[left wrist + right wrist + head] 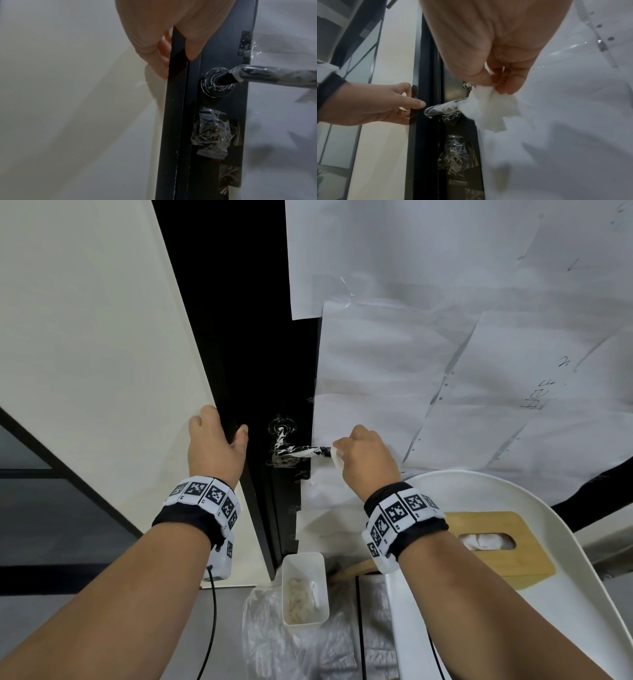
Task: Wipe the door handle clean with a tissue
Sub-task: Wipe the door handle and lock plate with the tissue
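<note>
A black lever door handle point(296, 451) smeared with white sticks out of a black door point(260, 371); it also shows as the handle point(267, 75) and the handle point(443, 108) in the wrist views. My right hand point(363, 455) pinches a crumpled white tissue point(336, 458) against the free end of the lever; the tissue point(489, 108) hangs below the fingers point(508, 82). My left hand point(214, 441) grips the door's edge left of the handle, thumb point(193, 44) on the front face and fingers point(164, 54) round the back.
White paper sheets point(462, 354) cover the door to the right. Crumpled clear tape point(212, 134) sits below the handle. A wooden tissue box point(493, 546) rests on a white chair point(555, 594) at lower right. A white bin point(305, 589) with used tissues stands below.
</note>
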Available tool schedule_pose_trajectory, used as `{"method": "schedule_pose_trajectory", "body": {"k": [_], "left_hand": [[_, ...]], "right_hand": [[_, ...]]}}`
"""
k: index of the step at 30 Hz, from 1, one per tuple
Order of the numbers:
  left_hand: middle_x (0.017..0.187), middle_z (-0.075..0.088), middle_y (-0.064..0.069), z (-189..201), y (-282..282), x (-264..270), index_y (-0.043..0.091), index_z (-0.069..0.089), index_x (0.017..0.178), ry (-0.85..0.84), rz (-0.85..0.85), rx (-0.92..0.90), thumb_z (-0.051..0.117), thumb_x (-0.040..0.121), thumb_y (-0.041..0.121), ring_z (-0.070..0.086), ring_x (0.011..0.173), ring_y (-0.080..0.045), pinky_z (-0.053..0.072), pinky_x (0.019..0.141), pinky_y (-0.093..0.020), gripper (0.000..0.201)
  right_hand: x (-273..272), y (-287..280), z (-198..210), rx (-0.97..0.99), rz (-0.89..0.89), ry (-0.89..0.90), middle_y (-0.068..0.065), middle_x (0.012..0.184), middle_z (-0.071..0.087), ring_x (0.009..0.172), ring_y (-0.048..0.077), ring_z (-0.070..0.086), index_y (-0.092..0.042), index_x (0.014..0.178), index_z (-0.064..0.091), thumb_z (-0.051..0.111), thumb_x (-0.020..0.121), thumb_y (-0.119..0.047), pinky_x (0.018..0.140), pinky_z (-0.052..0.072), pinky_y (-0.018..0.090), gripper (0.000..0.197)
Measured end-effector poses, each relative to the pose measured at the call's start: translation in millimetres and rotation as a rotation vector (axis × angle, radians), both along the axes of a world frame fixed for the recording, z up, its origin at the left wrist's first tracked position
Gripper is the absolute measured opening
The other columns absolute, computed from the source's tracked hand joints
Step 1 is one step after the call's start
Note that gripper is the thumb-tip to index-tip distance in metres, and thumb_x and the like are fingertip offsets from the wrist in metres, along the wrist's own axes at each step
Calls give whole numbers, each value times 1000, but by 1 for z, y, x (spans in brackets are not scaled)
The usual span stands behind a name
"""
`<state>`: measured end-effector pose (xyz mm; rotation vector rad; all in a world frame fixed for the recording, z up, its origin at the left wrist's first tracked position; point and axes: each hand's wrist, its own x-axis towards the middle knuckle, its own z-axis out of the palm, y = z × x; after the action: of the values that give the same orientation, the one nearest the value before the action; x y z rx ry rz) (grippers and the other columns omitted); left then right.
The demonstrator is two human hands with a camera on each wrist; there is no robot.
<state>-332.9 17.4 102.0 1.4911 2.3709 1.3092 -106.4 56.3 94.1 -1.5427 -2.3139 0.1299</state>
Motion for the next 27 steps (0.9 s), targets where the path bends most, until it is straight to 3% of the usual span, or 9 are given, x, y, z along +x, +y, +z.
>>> {"method": "schedule_pose_trajectory", "body": {"k": [6, 14, 21, 27], "left_hand": [[92, 44, -10, 2, -1, -3, 10, 38, 91, -20, -31, 19, 62, 89, 31, 40, 65, -19, 34, 60, -31, 32], [84, 50, -12, 7, 0, -8, 11, 39, 86, -23, -37, 10, 62, 89, 37, 43, 68, -22, 32, 61, -30, 35], [87, 49, -12, 7, 0, -6, 10, 39, 87, -13, -36, -1, 62, 90, 33, 42, 66, -21, 32, 60, -29, 32], [89, 46, -10, 6, -1, -4, 9, 41, 91, -15, -38, 9, 61, 90, 31, 41, 69, -21, 32, 62, -30, 30]], "right_hand": [[2, -3, 8, -20, -57, -14, 13, 93, 51, 83, 30, 49, -1, 91, 64, 43, 78, 11, 59, 41, 33, 28], [-1, -6, 6, 12, 3, -34, 11, 93, 49, 86, 28, 46, -2, 86, 63, 47, 80, 11, 58, 44, 36, 21], [-5, -11, 3, 48, -21, 4, 13, 88, 47, 72, 24, 36, 0, 74, 57, 49, 72, 16, 52, 39, 37, 18], [-2, -12, 13, 51, -59, 12, 15, 93, 52, 82, 32, 49, 2, 87, 63, 45, 70, 17, 57, 37, 34, 29]]}}
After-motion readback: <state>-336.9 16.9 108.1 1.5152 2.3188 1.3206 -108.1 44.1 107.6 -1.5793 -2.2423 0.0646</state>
